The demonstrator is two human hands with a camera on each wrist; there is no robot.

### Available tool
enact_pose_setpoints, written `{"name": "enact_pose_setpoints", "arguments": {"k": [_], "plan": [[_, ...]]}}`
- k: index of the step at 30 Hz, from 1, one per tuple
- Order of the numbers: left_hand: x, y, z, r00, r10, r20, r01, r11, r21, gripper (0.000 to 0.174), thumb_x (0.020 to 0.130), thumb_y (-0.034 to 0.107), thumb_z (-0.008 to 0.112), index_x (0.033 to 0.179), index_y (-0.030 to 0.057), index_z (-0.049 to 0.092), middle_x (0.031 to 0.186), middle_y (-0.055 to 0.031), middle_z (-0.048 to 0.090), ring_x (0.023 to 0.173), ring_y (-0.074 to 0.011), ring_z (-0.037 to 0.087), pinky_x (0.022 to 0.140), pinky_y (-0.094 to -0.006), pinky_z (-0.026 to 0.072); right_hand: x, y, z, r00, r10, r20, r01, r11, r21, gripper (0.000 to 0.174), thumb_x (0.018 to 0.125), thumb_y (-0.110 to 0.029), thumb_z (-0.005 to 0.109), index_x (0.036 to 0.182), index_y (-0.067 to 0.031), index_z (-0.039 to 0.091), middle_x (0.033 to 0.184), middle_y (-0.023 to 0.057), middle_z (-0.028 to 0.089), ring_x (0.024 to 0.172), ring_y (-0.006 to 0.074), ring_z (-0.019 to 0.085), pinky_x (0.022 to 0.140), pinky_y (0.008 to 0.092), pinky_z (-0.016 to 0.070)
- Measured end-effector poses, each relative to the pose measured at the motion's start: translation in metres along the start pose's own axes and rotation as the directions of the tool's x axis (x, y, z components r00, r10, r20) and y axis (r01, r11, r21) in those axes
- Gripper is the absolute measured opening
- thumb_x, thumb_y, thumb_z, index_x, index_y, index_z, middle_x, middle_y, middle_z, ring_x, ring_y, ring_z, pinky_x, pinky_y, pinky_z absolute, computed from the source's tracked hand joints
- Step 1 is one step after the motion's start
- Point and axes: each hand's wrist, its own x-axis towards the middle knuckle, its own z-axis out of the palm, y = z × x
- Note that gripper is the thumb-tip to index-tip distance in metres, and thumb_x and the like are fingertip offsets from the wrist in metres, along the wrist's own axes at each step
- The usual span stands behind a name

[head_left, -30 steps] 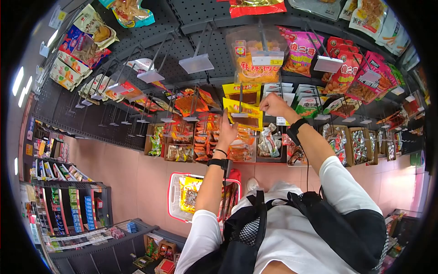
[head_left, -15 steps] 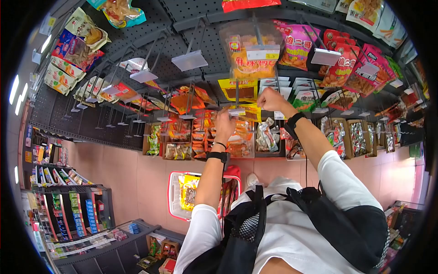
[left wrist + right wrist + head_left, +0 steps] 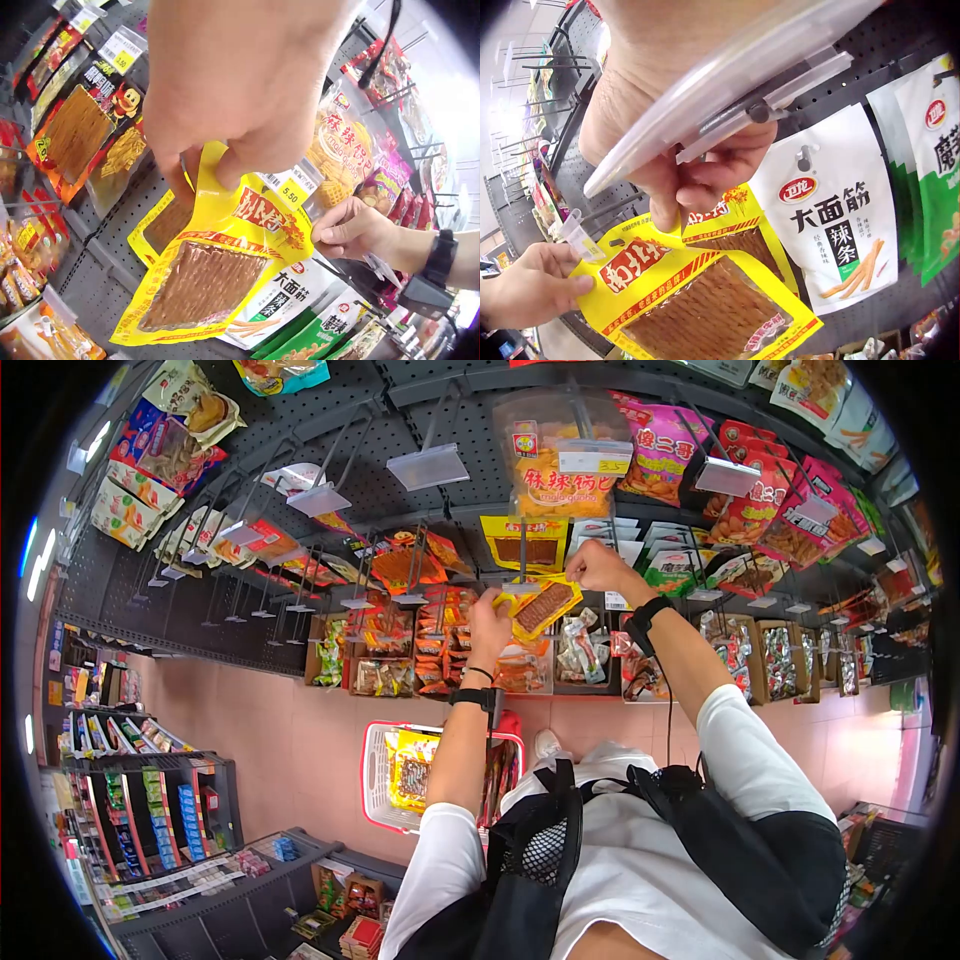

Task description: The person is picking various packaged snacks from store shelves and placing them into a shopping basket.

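A yellow snack bag with a window onto brown strips [image 3: 547, 606] is tilted between my two hands. My left hand [image 3: 490, 622] pinches one top corner of it. At the other top corner, the thumb and fingers of my right hand [image 3: 604, 572] pinch its edge, as the right wrist view shows. The bag's hang hole shows with no hook through it there. Behind it hangs a second yellow bag [image 3: 525, 545] of the same kind. A clear price tag holder [image 3: 292, 184] overlaps the hands' work in both wrist views.
A large bag of crisps [image 3: 563, 485] hangs above. White snack bags [image 3: 832, 210] hang to the right. Boxes of small packets [image 3: 583, 650] line the shelf below. On the floor stands a white and red shopping basket [image 3: 372, 780] with yellow packets [image 3: 410, 770] inside.
My left hand went from lying straight along the yellow bag to pinching its corner. The bag has come forward from its hook and now tilts. My right hand stays near the same spot.
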Motion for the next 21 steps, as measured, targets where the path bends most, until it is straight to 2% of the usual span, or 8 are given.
{"name": "enact_pose_setpoints", "arguments": {"k": [3, 7, 9, 13, 16, 18, 19, 21], "plan": [[-0.017, 0.001, 0.004, 0.993, 0.044, -0.111, -0.055, 0.994, -0.099, 0.013, 0.081, 0.002, 0.063, 0.092, -0.0047, 0.059, 0.085, -0.0199, 0.064, 0.077, -0.0323, 0.062, 0.069, -0.0386, 0.0468, 0.000, 0.003, 0.006, 0.999, -0.030, -0.011, 0.030, 0.999, 0.017, 0.025, 0.060, -0.001, 0.053, 0.077, -0.0014, 0.072, 0.080, 0.0159, 0.069, 0.076, 0.0277, 0.067, 0.068, 0.0348, 0.0516], [-0.020, -0.007, 0.012, 0.991, 0.049, -0.124, -0.073, 0.978, -0.193, 0.014, 0.080, 0.001, 0.063, 0.091, -0.0053, 0.059, 0.081, -0.0184, 0.064, 0.075, -0.0286, 0.063, 0.068, -0.0368, 0.0466, 0.008, 0.019, 0.012, 0.998, -0.064, -0.015, 0.065, 0.997, 0.031, 0.025, 0.061, 0.000, 0.053, 0.077, -0.0011, 0.072, 0.079, 0.0163, 0.069, 0.074, 0.0277, 0.067, 0.066, 0.0348, 0.0513], [-0.014, -0.010, 0.011, 0.997, 0.030, -0.068, -0.041, 0.984, -0.171, 0.013, 0.080, 0.000, 0.063, 0.091, -0.0049, 0.060, 0.078, -0.0162, 0.063, 0.073, -0.0251, 0.063, 0.067, -0.0346, 0.0463, 0.011, 0.025, 0.011, 0.993, -0.104, -0.056, 0.110, 0.985, 0.132, 0.024, 0.061, 0.000, 0.053, 0.076, -0.0005, 0.071, 0.077, 0.0164, 0.069, 0.073, 0.0277, 0.066, 0.065, 0.0350, 0.0508], [-0.031, -0.023, 0.006, 0.997, 0.075, 0.032, -0.067, 0.978, -0.199, 0.012, 0.080, 0.000, 0.062, 0.091, -0.0045, 0.060, 0.078, -0.0150, 0.063, 0.072, -0.0243, 0.062, 0.067, -0.0333, 0.0466, 0.005, 0.019, 0.010, 0.993, -0.108, -0.042, 0.111, 0.991, 0.081, 0.023, 0.060, 0.000, 0.054, 0.076, 0.0002, 0.071, 0.075, 0.0163, 0.068, 0.071, 0.0269, 0.066, 0.064, 0.0351, 0.0505], [-0.068, -0.030, 0.000, 0.992, -0.042, 0.122, 0.068, 0.973, -0.219, 0.014, 0.078, 0.000, 0.062, 0.092, -0.0041, 0.060, 0.084, -0.0202, 0.064, 0.081, -0.0332, 0.063, 0.073, -0.0369, 0.0467, 0.000, 0.014, 0.024, 0.993, -0.097, 0.064, 0.098, 0.995, -0.006, 0.023, 0.060, 0.001, 0.054, 0.076, 0.0010, 0.070, 0.074, 0.0161, 0.068, 0.070, 0.0254, 0.066, 0.063, 0.0347, 0.0507], [-0.091, -0.032, -0.008, 0.998, 0.032, 0.059, -0.017, 0.972, -0.235, 0.016, 0.078, -0.001, 0.061, 0.093, -0.0037, 0.060, 0.086, -0.0207, 0.064, 0.084, -0.0351, 0.062, 0.075, -0.0365, 0.0468, 0.011, 0.027, 0.034, 0.965, -0.263, -0.009, 0.262, 0.957, 0.125, 0.024, 0.060, 0.000, 0.054, 0.077, 0.0005, 0.071, 0.074, 0.0148, 0.069, 0.072, 0.0228, 0.067, 0.065, 0.0330, 0.0516], [-0.106, -0.017, -0.025, 0.995, 0.089, 0.043, -0.081, 0.983, -0.164, 0.017, 0.078, -0.002, 0.059, 0.095, -0.0029, 0.060, 0.086, -0.0219, 0.063, 0.085, -0.0377, 0.062, 0.075, -0.0369, 0.0469, 0.013, 0.029, 0.037, 0.977, -0.212, -0.011, 0.212, 0.971, 0.107, 0.025, 0.060, 0.002, 0.053, 0.078, 0.0002, 0.071, 0.075, 0.0147, 0.069, 0.073, 0.0226, 0.067, 0.067, 0.0325, 0.0522], [-0.132, -0.027, -0.040, 0.999, 0.021, 0.046, -0.013, 0.986, -0.167, 0.017, 0.078, -0.002, 0.059, 0.095, -0.0028, 0.060, 0.085, -0.0224, 0.062, 0.085, -0.0389, 0.061, 0.075, -0.0369, 0.0470, 0.014, 0.035, 0.042, 0.983, -0.183, -0.025, 0.185, 0.976, 0.115, 0.028, 0.060, 0.005, 0.051, 0.079, -0.0003, 0.071, 0.076, 0.0151, 0.069, 0.075, 0.0231, 0.067, 0.070, 0.0321, 0.0530]]}}
